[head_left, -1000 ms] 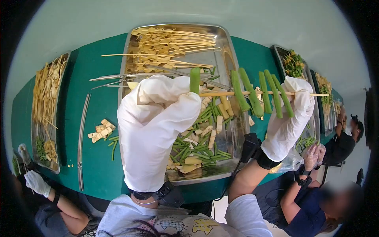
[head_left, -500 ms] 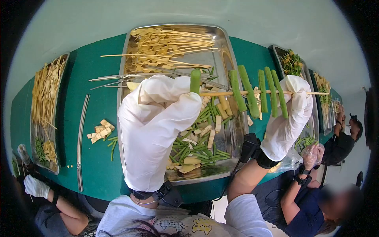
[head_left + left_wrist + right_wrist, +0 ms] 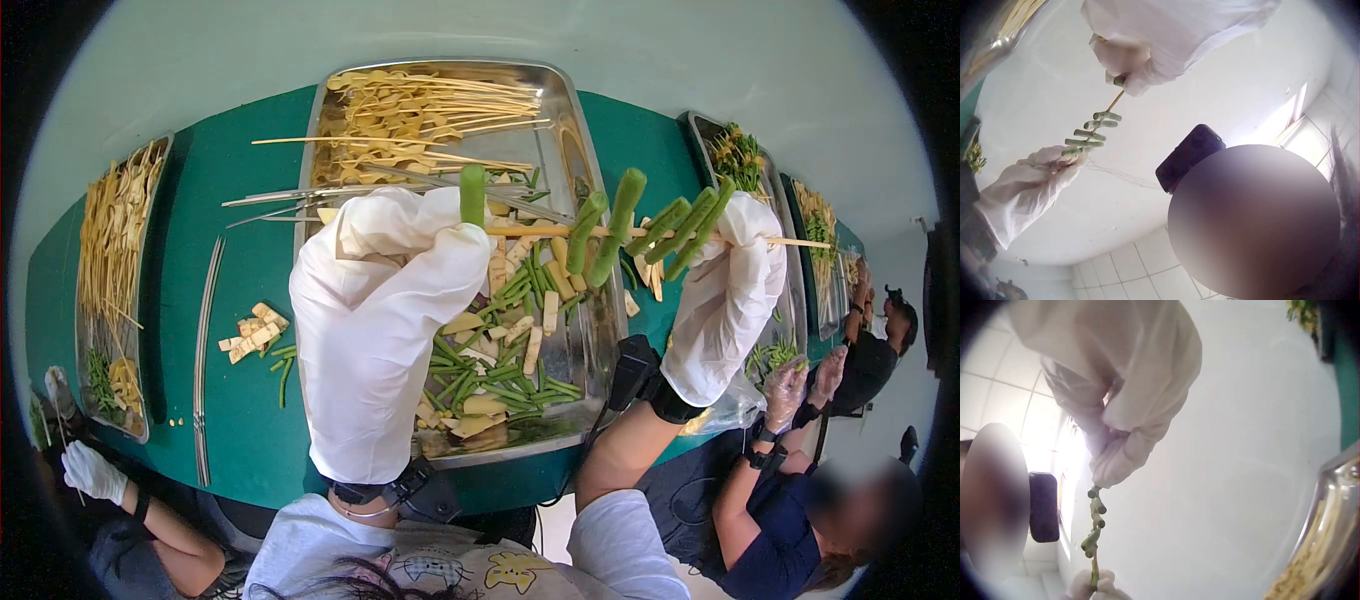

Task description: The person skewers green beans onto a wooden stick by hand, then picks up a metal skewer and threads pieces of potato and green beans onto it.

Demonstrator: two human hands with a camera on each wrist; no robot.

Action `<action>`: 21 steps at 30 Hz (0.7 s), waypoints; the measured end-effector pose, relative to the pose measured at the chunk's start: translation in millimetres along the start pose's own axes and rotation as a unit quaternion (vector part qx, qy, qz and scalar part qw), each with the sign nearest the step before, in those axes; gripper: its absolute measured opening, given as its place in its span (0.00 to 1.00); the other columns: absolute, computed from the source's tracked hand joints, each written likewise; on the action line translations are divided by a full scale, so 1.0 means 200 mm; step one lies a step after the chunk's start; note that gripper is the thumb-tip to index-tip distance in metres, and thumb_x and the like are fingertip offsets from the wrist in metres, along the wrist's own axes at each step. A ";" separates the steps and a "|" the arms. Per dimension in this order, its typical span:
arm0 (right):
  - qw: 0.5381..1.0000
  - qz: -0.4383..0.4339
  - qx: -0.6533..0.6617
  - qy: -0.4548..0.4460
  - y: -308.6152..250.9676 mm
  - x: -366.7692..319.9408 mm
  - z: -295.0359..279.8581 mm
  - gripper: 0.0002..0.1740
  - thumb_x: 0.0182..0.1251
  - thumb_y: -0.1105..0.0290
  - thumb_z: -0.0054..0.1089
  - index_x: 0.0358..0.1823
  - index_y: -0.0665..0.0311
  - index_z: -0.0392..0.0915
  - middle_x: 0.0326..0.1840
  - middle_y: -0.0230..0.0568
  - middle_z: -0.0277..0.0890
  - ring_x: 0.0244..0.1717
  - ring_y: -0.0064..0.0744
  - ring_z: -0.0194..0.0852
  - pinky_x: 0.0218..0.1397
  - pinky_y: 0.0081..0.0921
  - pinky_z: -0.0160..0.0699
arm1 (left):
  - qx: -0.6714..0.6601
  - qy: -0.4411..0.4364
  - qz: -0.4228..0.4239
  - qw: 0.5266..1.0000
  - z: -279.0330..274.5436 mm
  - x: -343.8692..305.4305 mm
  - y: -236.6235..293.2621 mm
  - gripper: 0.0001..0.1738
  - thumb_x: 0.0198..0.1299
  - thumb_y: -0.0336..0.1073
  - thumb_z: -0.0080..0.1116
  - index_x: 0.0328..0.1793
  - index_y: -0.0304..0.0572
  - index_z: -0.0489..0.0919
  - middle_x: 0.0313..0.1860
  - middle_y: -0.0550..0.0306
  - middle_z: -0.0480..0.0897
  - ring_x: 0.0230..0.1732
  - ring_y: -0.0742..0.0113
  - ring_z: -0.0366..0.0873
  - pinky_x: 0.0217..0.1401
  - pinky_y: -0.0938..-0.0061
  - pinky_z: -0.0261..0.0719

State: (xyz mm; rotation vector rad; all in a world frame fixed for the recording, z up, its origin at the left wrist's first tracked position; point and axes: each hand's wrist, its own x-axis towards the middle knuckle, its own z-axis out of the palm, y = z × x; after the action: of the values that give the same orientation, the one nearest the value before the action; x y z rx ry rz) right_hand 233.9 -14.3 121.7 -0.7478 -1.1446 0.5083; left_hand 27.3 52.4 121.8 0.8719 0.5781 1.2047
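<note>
My white-gloved left hand (image 3: 375, 300) pinches an upright piece of green bean (image 3: 472, 195) at the left end of a bamboo skewer (image 3: 525, 231). My right hand (image 3: 735, 290), gloved too, grips the skewer near its other end, and a bare tip sticks out past the fingers. Between the hands several cut green bean pieces (image 3: 617, 228) are threaded crosswise, the rightmost close against the right fingers. In the left wrist view the row of bean pieces (image 3: 1090, 134) spans between both hands. Folded glove hides part of the left fingers.
Below the hands lies a metal tray (image 3: 590, 360) with cut beans, pale chunks and finished skewers (image 3: 430, 110). Metal skewers (image 3: 207, 370) lie on the green table (image 3: 255, 400), near some loose chunks (image 3: 255, 335). More trays stand at both sides, with other people (image 3: 760, 510) at work.
The threaded bean pieces have turned about the skewer and now slant, tops leaning right. My left hand has shifted slightly left. At right, another person's gloved hands have come apart.
</note>
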 end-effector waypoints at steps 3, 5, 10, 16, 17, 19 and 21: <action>0.999 0.004 0.029 -0.032 0.00 0.01 0.00 0.16 0.62 0.69 0.59 0.48 0.72 0.72 0.48 0.40 0.73 0.48 0.24 0.72 0.52 0.19 0.70 | 0.005 -0.020 0.003 1.000 -0.01 0.01 0.00 0.05 0.57 0.28 0.55 0.40 0.39 0.76 0.36 0.61 0.80 0.33 0.76 0.73 0.42 0.80 0.69; 0.998 0.005 0.040 -0.057 -0.01 0.02 -0.01 0.16 0.62 0.70 0.59 0.48 0.72 0.72 0.48 0.40 0.73 0.49 0.24 0.71 0.52 0.19 0.70 | -0.013 -0.036 0.000 0.999 -0.01 0.01 0.00 0.05 0.57 0.28 0.56 0.40 0.39 0.76 0.36 0.60 0.80 0.32 0.76 0.73 0.41 0.81 0.69; 0.999 0.029 0.018 0.014 -0.01 0.00 0.02 0.16 0.62 0.70 0.58 0.48 0.72 0.72 0.47 0.39 0.73 0.46 0.23 0.71 0.50 0.17 0.69 | -0.014 -0.042 0.006 0.999 -0.02 0.01 0.00 0.05 0.56 0.27 0.57 0.39 0.40 0.76 0.37 0.60 0.80 0.33 0.76 0.74 0.40 0.81 0.71; 0.997 0.018 -0.035 0.067 0.02 -0.01 0.00 0.14 0.63 0.67 0.57 0.45 0.70 0.74 0.46 0.40 0.73 0.47 0.26 0.72 0.53 0.23 0.68 | -0.004 -0.042 0.003 0.999 -0.01 0.01 0.01 0.07 0.56 0.28 0.57 0.41 0.38 0.76 0.37 0.61 0.80 0.33 0.76 0.74 0.40 0.80 0.70; 0.996 0.016 -0.045 0.070 0.02 -0.01 -0.01 0.15 0.63 0.66 0.57 0.44 0.70 0.74 0.46 0.40 0.73 0.48 0.27 0.72 0.55 0.24 0.68 | -0.002 -0.038 0.005 0.999 -0.01 0.01 0.00 0.07 0.56 0.28 0.57 0.41 0.38 0.76 0.37 0.61 0.80 0.33 0.76 0.73 0.40 0.80 0.70; 0.997 0.014 -0.057 0.059 0.02 -0.01 -0.03 0.16 0.63 0.63 0.58 0.44 0.69 0.74 0.46 0.40 0.73 0.49 0.29 0.71 0.57 0.27 0.67 | 0.004 -0.032 0.006 0.999 -0.01 0.01 0.00 0.07 0.56 0.28 0.57 0.41 0.38 0.76 0.37 0.61 0.80 0.32 0.76 0.73 0.39 0.80 0.69; 0.996 0.010 -0.068 0.050 0.02 -0.02 -0.03 0.18 0.63 0.60 0.58 0.44 0.68 0.73 0.46 0.40 0.73 0.49 0.30 0.71 0.58 0.28 0.66 | 0.012 -0.029 0.008 0.999 -0.01 0.01 0.00 0.07 0.56 0.28 0.56 0.41 0.39 0.76 0.37 0.61 0.80 0.32 0.76 0.72 0.38 0.79 0.68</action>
State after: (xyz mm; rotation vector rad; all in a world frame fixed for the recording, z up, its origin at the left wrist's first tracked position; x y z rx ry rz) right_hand 238.3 -15.0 115.1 -0.8938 -1.0875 0.4072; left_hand 26.6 54.9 120.7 0.9295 0.5412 1.1853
